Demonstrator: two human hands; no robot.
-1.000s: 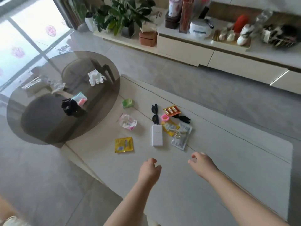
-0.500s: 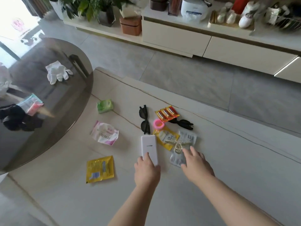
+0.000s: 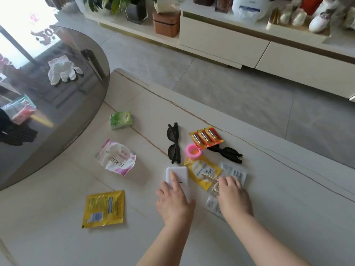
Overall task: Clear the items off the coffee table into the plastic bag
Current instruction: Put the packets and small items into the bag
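1. Coffee table items lie in a loose cluster across the pale top; I see no plastic bag anywhere in my view.
2. My left hand rests flat on the white power bank, fingers stretched along it and slightly apart, not closed around it.
3. My right hand is palm down with fingers curled onto the clear packet, just beside a beaded chain; whether it pinches anything I cannot tell.
4. Under the chain lies a yellow sachet, touching the power bank's right edge.
5. Beyond these sit black sunglasses, a pink ring, a battery pack and a second pair of dark glasses.
6. To the left, well apart, lie a green tissue pack, a pink-and-white pouch and a yellow foil packet.
7. A round smoked-glass table overlaps the far left corner, carrying white gloves.
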